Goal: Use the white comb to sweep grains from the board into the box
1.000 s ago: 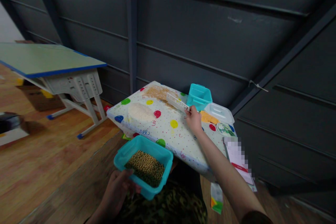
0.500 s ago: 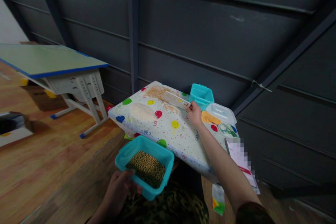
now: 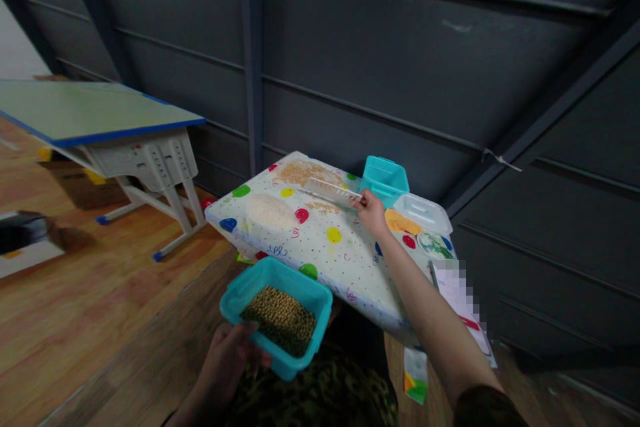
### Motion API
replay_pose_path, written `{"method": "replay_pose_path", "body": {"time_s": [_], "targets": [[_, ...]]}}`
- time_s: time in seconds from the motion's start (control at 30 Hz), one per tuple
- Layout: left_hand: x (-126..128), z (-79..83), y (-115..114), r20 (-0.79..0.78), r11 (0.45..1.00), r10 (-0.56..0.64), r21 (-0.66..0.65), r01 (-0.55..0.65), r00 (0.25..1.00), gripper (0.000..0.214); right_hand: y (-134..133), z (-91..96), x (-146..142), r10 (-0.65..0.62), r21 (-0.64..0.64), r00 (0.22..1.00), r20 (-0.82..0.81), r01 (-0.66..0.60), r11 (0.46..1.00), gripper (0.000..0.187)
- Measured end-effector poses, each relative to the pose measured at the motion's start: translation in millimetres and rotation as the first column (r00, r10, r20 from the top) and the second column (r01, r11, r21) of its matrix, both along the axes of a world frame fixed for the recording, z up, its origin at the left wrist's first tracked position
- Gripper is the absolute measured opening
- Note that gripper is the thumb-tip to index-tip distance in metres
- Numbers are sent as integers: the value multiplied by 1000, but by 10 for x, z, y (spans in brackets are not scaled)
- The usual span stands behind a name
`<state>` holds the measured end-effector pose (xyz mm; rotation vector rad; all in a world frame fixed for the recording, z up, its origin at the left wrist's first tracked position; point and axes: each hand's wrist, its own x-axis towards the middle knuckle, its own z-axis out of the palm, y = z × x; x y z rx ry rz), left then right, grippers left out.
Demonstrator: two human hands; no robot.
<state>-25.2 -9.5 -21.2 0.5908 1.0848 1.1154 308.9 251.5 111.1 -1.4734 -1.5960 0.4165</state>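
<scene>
Twelve is toward the wall on this tabletop clock, and here's the right hand [image 3: 371, 211] out at two, its arm stretched in from five with the wrist almost straight. It's pinching the near end of a white slotted strip [image 3: 334, 192], and that strip points off between nine and ten, over the table [image 3: 325, 257]; whether its edge touches the cloth, I can't tell. Down at seven, off the near edge, the left hand [image 3: 235, 350] grips a teal box [image 3: 287, 277], thumb over the rim, fingers partly hidden beneath, wrist angled up toward one. Beans [image 3: 277, 313] cover its floor, darker and greener on the near side.

Now the count! Two hands, two teal boxes: the other box [image 3: 384, 180] sits at two, near the wall. One strip. Two big spreads: tan grains [image 3: 296, 173] at eleven, a white heap [image 3: 273, 212] at nine, plus one small scatter [image 3: 321, 207] between the strip and the table's middle. Around three: one clear lid [image 3: 429, 213], one orange piece [image 3: 397, 221], one green-patterned round item [image 3: 434, 245].
</scene>
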Motion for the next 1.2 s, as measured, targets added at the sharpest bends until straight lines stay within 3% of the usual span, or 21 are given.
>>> {"method": "replay_pose_path", "body": {"time_s": [0.23, 0.4, 0.57, 0.9, 1.2], "targets": [[8, 69, -22, -1, 1000, 2, 28, -1, 1000, 50, 79, -85, -91, 66, -28, 997, -49, -68, 997, 32], [-4, -17, 10, -25, 1000, -7, 10, 7, 1000, 53, -38, -93, 56, 106, -48, 993, -47, -108, 993, 24], [-13, -98, 24, -10, 1000, -19, 13, 20, 1000, 57, -113, -61, 72, 65, -6, 998, -22, -65, 998, 24], [7, 115, -9, -50, 999, -9, 46, 11, 999, 50, -296, -7, 59, 48, -3, 997, 54, -48, 999, 21], [-33, 48, 22, -16, 995, -81, 53, 81, 997, 53, -469, -27, 34, 54, -3, 996, 77, -54, 999, 19]]}}
